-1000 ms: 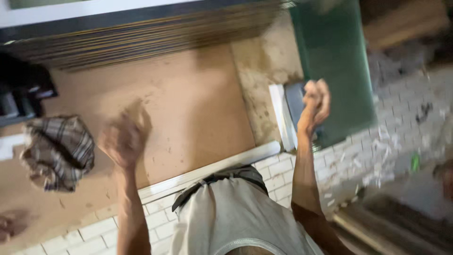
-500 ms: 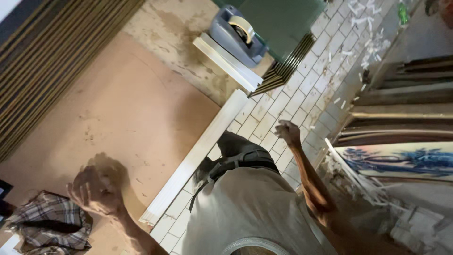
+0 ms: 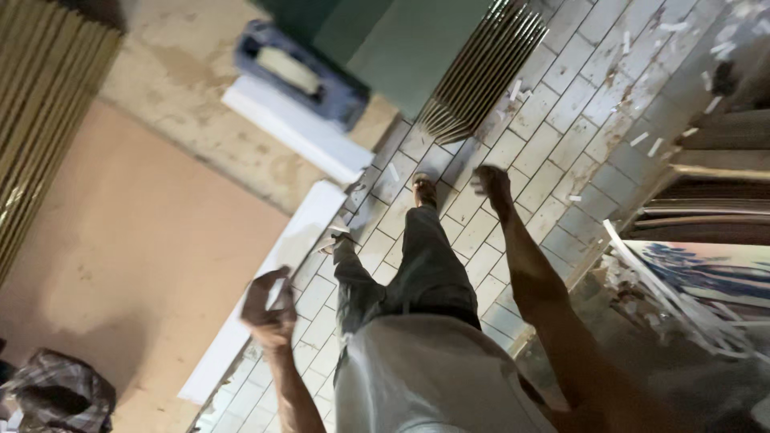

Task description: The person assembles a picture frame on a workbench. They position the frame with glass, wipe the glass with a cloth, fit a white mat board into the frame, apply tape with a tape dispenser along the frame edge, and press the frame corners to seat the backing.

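The person is walking on the tiled floor (image 3: 553,120), in a grey shirt and grey trousers. The left hand (image 3: 269,309) hangs in the air with the fingers curled loosely and holds nothing; just beside it lies a long white strip (image 3: 265,297) along the edge of the brown board (image 3: 136,240). The right hand (image 3: 491,183) is stretched forward, blurred, closed in a loose fist and empty, above the tiles. Farther ahead stands a stack of thin sheets (image 3: 485,68) under a green panel (image 3: 417,40), and a blue tool (image 3: 293,72) lies near a white slab (image 3: 293,128).
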